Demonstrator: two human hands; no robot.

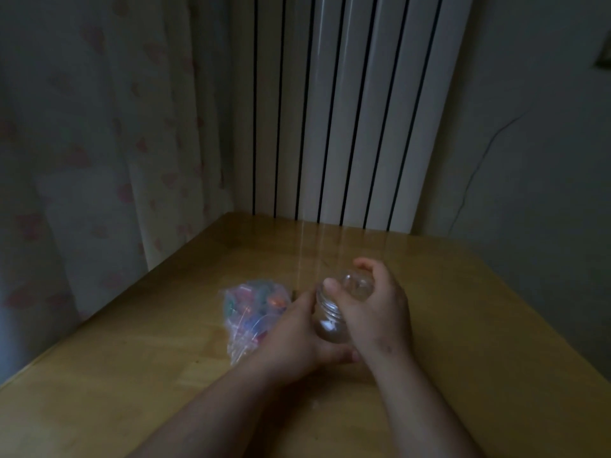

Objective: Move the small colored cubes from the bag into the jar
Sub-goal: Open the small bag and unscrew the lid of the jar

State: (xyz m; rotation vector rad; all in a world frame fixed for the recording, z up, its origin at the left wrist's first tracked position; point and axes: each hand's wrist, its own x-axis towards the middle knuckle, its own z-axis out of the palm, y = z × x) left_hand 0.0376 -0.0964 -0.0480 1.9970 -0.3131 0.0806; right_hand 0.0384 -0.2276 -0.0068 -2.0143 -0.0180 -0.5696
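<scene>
Between the two hands sits the jar [330,320]: the left hand [297,338] grips its body, the right hand [373,305] clasps the clear lid [358,285], apparently just off the threads. Beside them the bag [253,309] lies on the table [479,325], cubes [261,304] all inside; no transfer begun, I'd judge.

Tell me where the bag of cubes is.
In the head view, the bag lies on the table, just left of the left hand.
</scene>
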